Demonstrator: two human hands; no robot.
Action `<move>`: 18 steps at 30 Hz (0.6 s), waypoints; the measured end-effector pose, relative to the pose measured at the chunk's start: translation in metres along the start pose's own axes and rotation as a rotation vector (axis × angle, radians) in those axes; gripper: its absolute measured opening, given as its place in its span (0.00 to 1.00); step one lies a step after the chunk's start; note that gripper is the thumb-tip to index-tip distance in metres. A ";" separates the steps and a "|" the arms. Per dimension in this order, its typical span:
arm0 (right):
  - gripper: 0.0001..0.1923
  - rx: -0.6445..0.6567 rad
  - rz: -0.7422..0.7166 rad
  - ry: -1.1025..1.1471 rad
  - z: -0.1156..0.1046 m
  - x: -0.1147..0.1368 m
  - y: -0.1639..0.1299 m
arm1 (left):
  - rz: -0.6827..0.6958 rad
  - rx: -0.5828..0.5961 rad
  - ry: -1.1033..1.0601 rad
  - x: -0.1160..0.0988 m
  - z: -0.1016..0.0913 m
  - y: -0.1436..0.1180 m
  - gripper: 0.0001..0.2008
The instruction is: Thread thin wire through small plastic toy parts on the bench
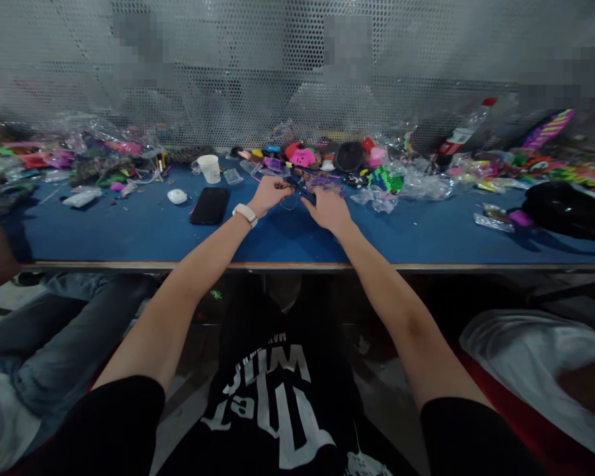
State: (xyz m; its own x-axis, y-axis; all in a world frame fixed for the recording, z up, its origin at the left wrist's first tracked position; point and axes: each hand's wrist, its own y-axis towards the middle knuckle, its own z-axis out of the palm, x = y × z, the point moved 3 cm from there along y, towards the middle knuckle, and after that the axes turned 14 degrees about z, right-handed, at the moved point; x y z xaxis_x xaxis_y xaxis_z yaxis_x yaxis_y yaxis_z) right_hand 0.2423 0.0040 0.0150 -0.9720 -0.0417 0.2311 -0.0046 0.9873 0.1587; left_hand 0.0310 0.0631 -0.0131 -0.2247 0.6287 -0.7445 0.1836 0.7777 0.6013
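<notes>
Over the blue table my left hand (272,192) is closed in a pinch on a thin cord or wire (288,205), which loops down below the fingers. My right hand (328,206) is closed around a dark long-handled tool (305,190) that looks like pliers. The tool's tip points toward my left fingertips, and whether it touches the cord I cannot tell. Just behind the right hand lie tangled purple and brown strands (322,180). A pink toy-like piece (301,157) sits beyond both hands.
A black phone (210,205), a white mouse-shaped object (177,196) and a paper cup (209,168) stand left of my hands. Colourful pieces and clear plastic bags (421,182) line the back, with a cola bottle (463,135). A black bag-like object (568,208) lies right. People sit on both sides.
</notes>
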 end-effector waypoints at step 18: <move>0.33 -0.036 -0.003 0.021 0.000 0.000 0.001 | -0.032 -0.014 -0.062 -0.004 0.001 0.002 0.07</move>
State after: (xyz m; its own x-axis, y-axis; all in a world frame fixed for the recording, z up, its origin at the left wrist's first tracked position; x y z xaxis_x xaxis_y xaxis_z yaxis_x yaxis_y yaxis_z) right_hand 0.2423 0.0046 0.0151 -0.9668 -0.0483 0.2510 0.0013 0.9811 0.1937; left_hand 0.0332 0.0617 -0.0095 -0.1705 0.6026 -0.7796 0.1637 0.7975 0.5807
